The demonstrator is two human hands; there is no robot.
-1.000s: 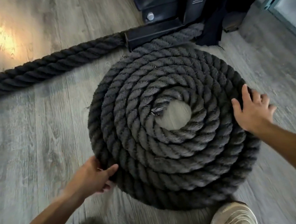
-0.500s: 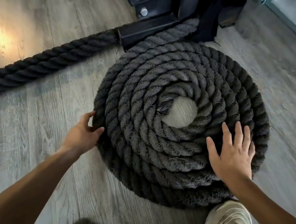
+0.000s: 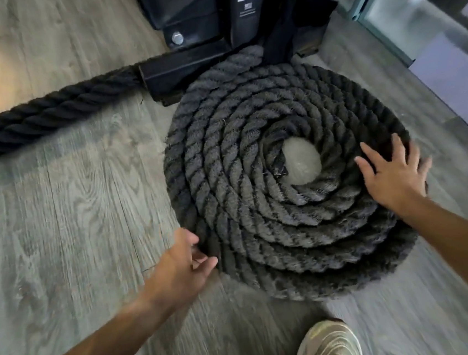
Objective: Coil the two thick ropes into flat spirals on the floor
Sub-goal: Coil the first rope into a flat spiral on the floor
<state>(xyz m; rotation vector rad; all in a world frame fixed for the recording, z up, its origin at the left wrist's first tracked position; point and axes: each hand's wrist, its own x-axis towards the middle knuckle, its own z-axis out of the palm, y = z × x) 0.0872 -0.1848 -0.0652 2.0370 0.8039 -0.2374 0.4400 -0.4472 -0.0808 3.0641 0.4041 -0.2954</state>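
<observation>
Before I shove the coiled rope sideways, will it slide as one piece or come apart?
The coiled rope looks thick and heavy, so it will probably resist a light push. Its turns lie loose, not tied, so a push at the left hand may buckle the outer turn first. The fuzzy surface likely grips the floor.

A person's right hand (image 3: pixel 397 174) lies flat, fingers spread, on the right side of a coiled black rope (image 3: pixel 258 203) on a grey wood-plank floor (image 3: pixel 58 224). The left hand (image 3: pixel 183 265) cups the spiral's outer turn, fingers curled against it. Beyond the left hand, a second rope (image 3: pixel 47 116) runs straight to a black metal rack base (image 3: pixel 186 63). A pale sneaker (image 3: pixel 328 346) sits between the forearms.
</observation>
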